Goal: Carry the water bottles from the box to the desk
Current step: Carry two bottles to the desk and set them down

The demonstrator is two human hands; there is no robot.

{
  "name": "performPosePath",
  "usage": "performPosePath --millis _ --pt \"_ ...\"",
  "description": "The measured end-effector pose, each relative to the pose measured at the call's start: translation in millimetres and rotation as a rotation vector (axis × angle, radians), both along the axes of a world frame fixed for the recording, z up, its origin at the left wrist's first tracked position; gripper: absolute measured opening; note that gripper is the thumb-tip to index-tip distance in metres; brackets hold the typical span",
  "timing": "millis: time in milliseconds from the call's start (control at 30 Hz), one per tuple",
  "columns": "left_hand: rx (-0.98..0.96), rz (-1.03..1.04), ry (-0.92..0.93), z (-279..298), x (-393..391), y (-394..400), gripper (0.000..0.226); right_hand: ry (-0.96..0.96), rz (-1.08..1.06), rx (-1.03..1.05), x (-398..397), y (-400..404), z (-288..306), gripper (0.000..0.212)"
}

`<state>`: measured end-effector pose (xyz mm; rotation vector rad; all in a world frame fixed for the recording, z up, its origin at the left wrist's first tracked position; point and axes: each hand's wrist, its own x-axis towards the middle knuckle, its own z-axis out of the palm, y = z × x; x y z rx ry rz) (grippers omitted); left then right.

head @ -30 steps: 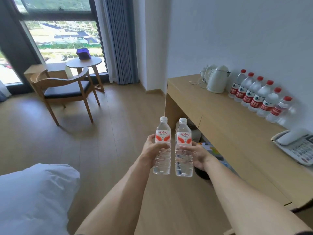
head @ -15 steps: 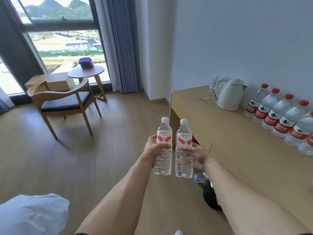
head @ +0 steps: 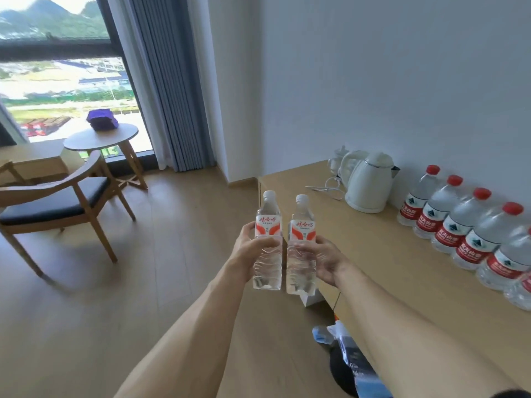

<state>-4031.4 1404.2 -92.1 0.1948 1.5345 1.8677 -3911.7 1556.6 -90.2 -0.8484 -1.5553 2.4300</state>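
Observation:
I hold two clear water bottles upright, side by side, in front of me at chest height. My left hand (head: 249,248) grips the left bottle (head: 267,225), which has a white cap and an orange-white label. My right hand (head: 326,258) grips the right bottle (head: 301,228) of the same kind. Both bottles hang in the air just left of the wooden desk's (head: 373,248) near corner. The box is out of sight.
On the desk stand a white kettle (head: 369,182) with its cord and a row of several red-capped bottles (head: 459,225) along the wall. A wooden chair (head: 57,202) and a round side table (head: 100,137) stand by the window. A dark bin with bags (head: 349,360) sits on the floor by the desk.
The view has moved closer to the desk and turned left. The phone and the white bedding have left the view. Both hands keep the same grip on the bottles.

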Motion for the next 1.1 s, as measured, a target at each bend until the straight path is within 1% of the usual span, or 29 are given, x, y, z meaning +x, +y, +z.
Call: performPosePath --millis 67,233,333,400,633,767,900,1100 --pt "0.002 -0.051 0.007 -0.3 -9.8 22.8 0.079 -0.009 -0.047 0.017 -2.8 18.5 0.6 0.043" --pt "0.011 -0.195 -0.004 -1.8 -31.0 88.5 0.095 -0.04 -0.194 0.024 -6.5 68.9 -2.1 0.049" --pt "0.031 -0.324 -0.006 -6.7 -46.6 138.8 0.091 -0.058 -0.31 0.049 -11.5 99.1 -5.4 0.049" --pt "0.049 -0.404 -0.015 -8.6 -55.6 172.4 0.094 -0.075 -0.393 0.057 -15.2 119.0 -8.0 0.049" --pt "0.03 -0.717 0.089 -8.8 -84.5 273.5 0.086 -0.09 -0.69 0.018 -19.9 172.5 -5.6 0.055" --pt "0.037 -0.863 0.084 -9.3 -88.3 310.0 0.088 -0.131 -0.824 0.047 -15.3 186.2 -10.0 0.054" --pt "0.043 -0.955 0.07 -16.9 -84.7 334.3 0.092 -0.201 -0.933 0.085 -7.6 191.0 -14.7 0.056" --pt "0.023 -1.041 0.136 -29.4 -79.0 358.0 0.077 -0.296 -1.021 0.154 5.1 197.7 -26.0 0.065"
